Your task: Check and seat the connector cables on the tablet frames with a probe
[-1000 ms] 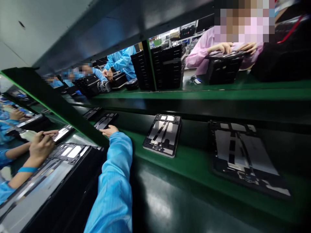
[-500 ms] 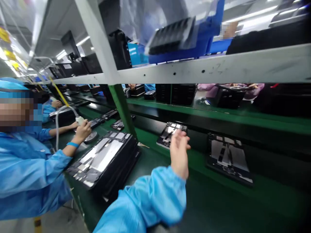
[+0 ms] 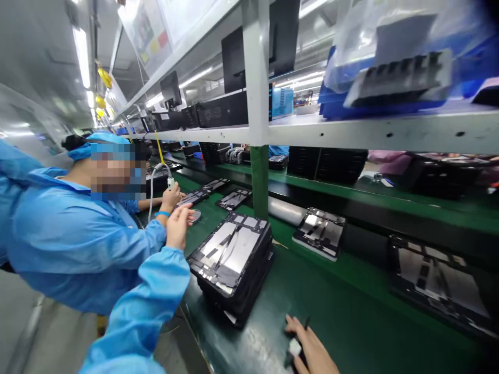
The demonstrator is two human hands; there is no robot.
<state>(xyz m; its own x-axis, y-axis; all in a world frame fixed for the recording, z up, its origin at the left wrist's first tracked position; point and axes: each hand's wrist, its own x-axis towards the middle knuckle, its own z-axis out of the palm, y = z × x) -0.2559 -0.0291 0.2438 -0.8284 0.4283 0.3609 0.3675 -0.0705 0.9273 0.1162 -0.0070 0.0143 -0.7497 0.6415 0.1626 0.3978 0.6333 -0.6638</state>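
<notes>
My left hand (image 3: 179,228), in a blue sleeve, is raised over the bench's left end with its fingers stretched out and nothing in it. It hovers left of a stack of black trays (image 3: 249,280) topped by an open tablet housing (image 3: 230,249). My right hand (image 3: 312,350) rests low on the green bench (image 3: 351,311), right of the stack. Its fingers close round a small dark thing with a white piece (image 3: 295,347) that I cannot make out.
A co-worker in blue (image 3: 70,239) sits close on my left, their hand (image 3: 170,197) holding a cabled tool. More tablet housings (image 3: 319,234) (image 3: 436,280) lie on the belt. A green post (image 3: 260,182) and a shelf (image 3: 390,132) stand overhead.
My view has swung left and up. My left hand drew back from the belt's housings to the left of the tray stack. My right hand came into view on the bench.
</notes>
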